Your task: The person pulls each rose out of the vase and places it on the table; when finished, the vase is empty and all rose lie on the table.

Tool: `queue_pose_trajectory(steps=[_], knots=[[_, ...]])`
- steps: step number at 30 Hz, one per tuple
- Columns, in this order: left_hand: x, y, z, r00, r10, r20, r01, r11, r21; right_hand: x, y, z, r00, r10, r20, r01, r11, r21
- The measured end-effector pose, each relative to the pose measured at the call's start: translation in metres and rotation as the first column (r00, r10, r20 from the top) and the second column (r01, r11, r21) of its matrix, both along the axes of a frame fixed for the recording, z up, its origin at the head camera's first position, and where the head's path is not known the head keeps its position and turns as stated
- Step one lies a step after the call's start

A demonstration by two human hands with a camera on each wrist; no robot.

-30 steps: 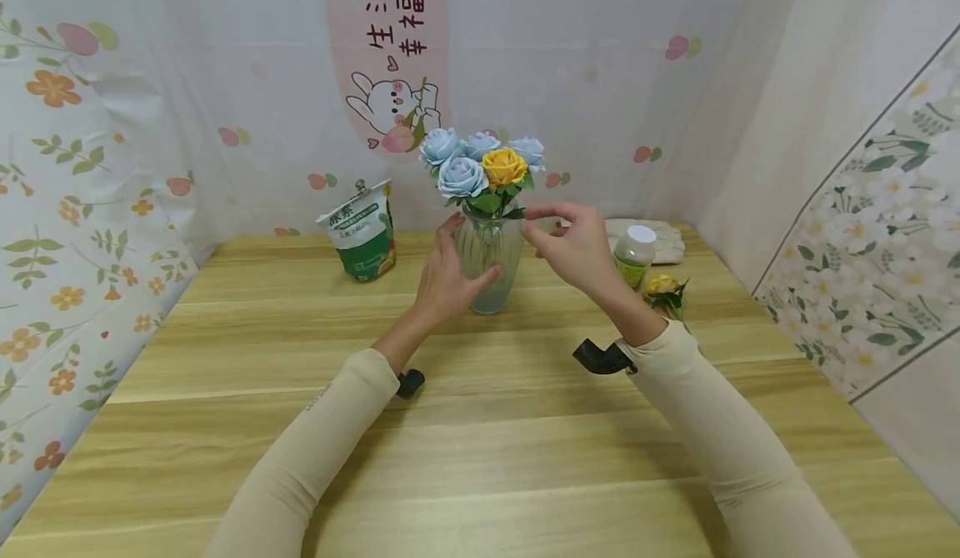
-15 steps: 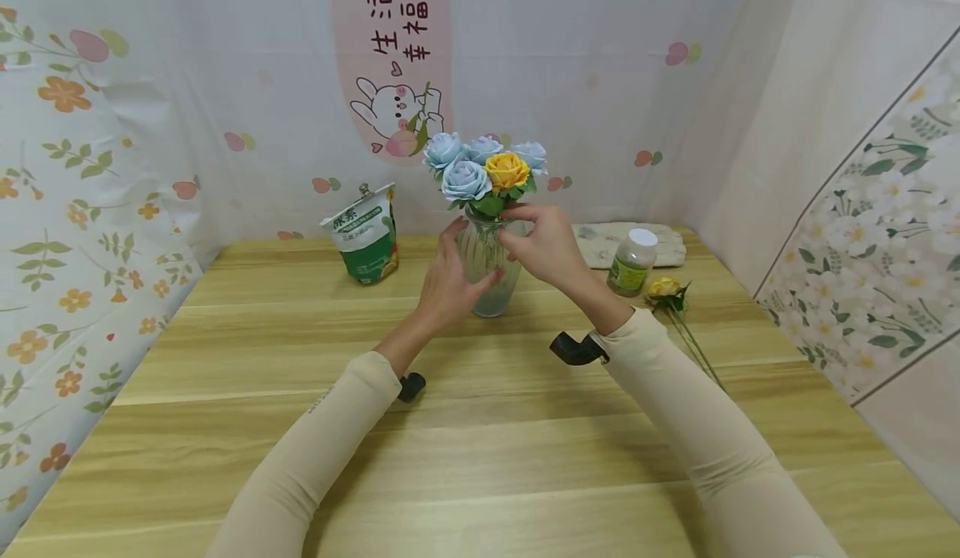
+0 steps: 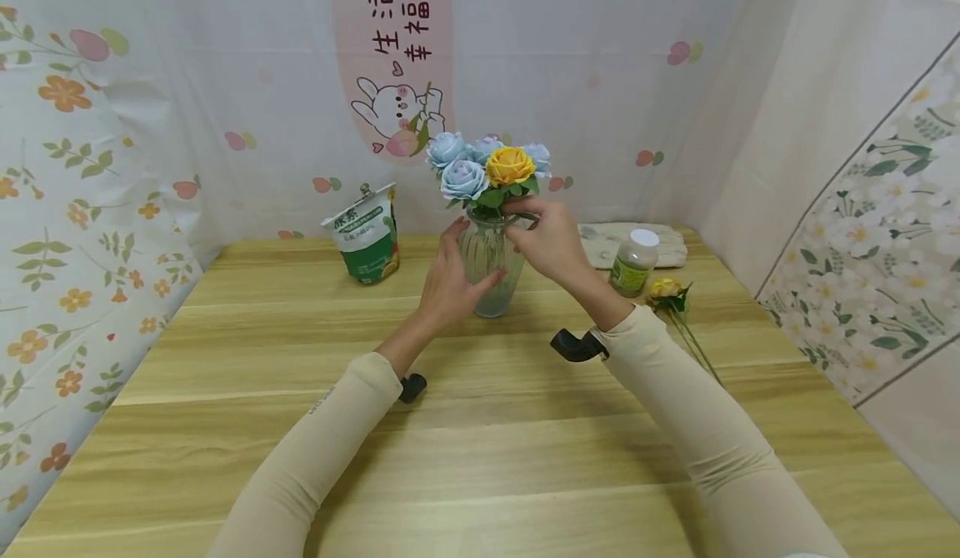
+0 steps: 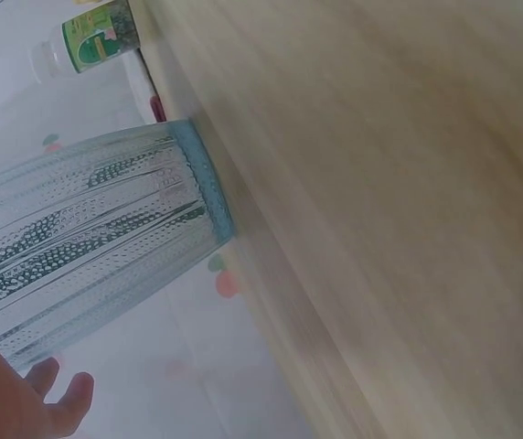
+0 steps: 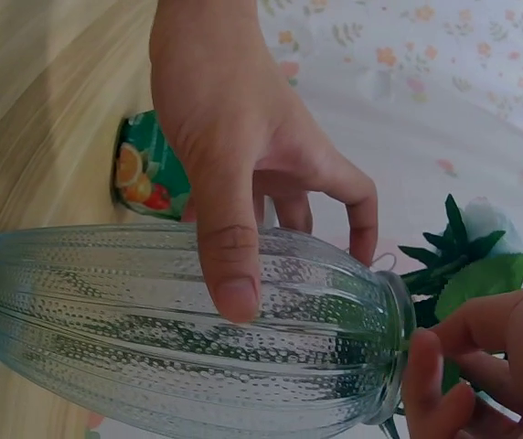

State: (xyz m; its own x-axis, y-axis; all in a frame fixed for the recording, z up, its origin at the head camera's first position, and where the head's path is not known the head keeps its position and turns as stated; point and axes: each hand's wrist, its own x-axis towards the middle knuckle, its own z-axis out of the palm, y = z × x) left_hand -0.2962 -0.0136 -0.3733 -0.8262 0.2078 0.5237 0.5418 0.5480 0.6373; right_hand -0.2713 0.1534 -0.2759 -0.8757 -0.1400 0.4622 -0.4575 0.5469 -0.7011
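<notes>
A clear ribbed glass vase (image 3: 487, 249) stands upright on the table, holding several light blue roses (image 3: 462, 180) and a yellow rose (image 3: 510, 166) with green leaves. My left hand (image 3: 450, 279) holds the vase's side, thumb across the front, as the right wrist view shows. At the rim, my right hand (image 3: 551, 241) pinches among the stems right under the yellow rose; the pinched spot is partly hidden by its fingers. In the right wrist view, these fingertips (image 5: 423, 357) are close against the vase mouth, beside a green leaf (image 5: 481, 285).
Right of the vase lie a second yellow rose (image 3: 666, 289) with a long stem and a white-capped jar (image 3: 633, 262). Pale gloves (image 3: 667, 245) are behind the jar. A green and white pouch (image 3: 367, 237) stands at the back left, before the patterned curtain (image 3: 600, 82).
My right hand has moved left, from beside the vase rim to the stems under the yellow rose. That rose has shifted slightly among the blue ones. My left hand stays on the vase.
</notes>
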Motion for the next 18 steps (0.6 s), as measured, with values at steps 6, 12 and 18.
queue_pose_trajectory(steps=[6,12,18], knots=[[0.0002,0.0006,0.0001,1.0,0.002,0.002,-0.002,1.0,-0.005,-0.0021,0.0014,-0.0002,0.994,-0.041,-0.103,0.03,0.994,-0.106],[-0.0008,0.0005,-0.0006,1.0,-0.003,-0.015,0.003,1.0,0.005,-0.0038,-0.002,0.0029,0.968,-0.083,-0.238,0.039,0.982,-0.185],[-0.0016,0.0004,-0.0018,0.999,-0.006,-0.041,0.006,1.0,-0.01,-0.0091,-0.0033,0.0031,0.923,-0.116,-0.368,0.033,0.974,-0.225]])
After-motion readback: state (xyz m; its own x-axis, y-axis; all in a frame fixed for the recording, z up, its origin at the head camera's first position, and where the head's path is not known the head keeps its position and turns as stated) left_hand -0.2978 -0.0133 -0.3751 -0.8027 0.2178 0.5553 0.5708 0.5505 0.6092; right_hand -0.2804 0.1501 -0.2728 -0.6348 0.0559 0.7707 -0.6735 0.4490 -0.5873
